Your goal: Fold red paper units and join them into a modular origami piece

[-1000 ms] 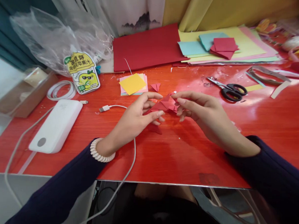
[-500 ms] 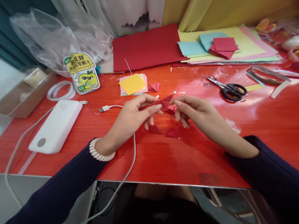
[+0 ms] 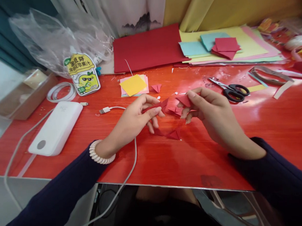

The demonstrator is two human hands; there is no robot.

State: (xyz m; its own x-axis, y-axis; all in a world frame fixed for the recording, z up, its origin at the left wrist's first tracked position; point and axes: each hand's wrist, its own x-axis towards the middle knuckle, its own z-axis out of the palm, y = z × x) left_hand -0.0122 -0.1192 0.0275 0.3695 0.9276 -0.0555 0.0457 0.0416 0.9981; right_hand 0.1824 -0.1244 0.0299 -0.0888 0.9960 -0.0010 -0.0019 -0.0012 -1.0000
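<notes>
Both hands meet over the middle of the red table [image 3: 168,159]. My left hand [image 3: 137,118] pinches one end of a folded red paper piece [image 3: 171,105] between thumb and forefinger. My right hand [image 3: 208,108] pinches its other end, with a red flap sticking up by the thumb. Below the hands a small folded red triangle [image 3: 174,134] lies on the table. Another small red triangle [image 3: 156,88] lies further back, beside a stack of square papers with a yellow sheet on top [image 3: 134,85].
Black-handled scissors [image 3: 228,88] lie to the right. Large red card [image 3: 148,48] and coloured sheets [image 3: 228,44] lie at the back. A white power bank [image 3: 56,127] with its cable [image 3: 110,109], a juice pouch [image 3: 83,73] and a plastic bag [image 3: 55,37] are on the left.
The hands dropped slightly and drew the folded piece apart. My right hand lifted a red flap. A small red triangle came into view on the table below the hands.
</notes>
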